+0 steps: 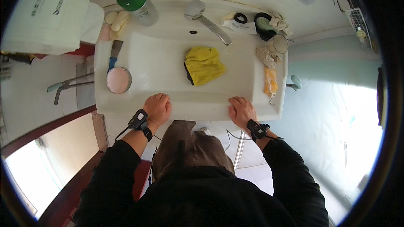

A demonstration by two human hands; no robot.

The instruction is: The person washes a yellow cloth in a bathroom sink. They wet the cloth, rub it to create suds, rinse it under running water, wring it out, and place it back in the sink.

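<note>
My left hand [157, 108] rests on the front rim of a white ceramic washbasin [151, 66], its fingers curled together and holding nothing I can see. Farther right on the same rim lies my right hand [243, 111], also with bent fingers close together. Between and beyond them, a crumpled yellow cloth [204, 64] with a dark edge lies in the bowl. Above its right side reaches the metal faucet [212, 26], with what looks like water at the spout. A round tub of pink material [118, 80] sits near my left hand.
On the left ledge are a blue-handled scraper [115, 52], soap bars [119, 22] and a green-labelled pump bottle [139, 4]. The right ledge holds a white tube [241, 27], a clear cup [279, 44] and an orange mesh bag [270, 80]. A grab bar [69, 83] juts out left.
</note>
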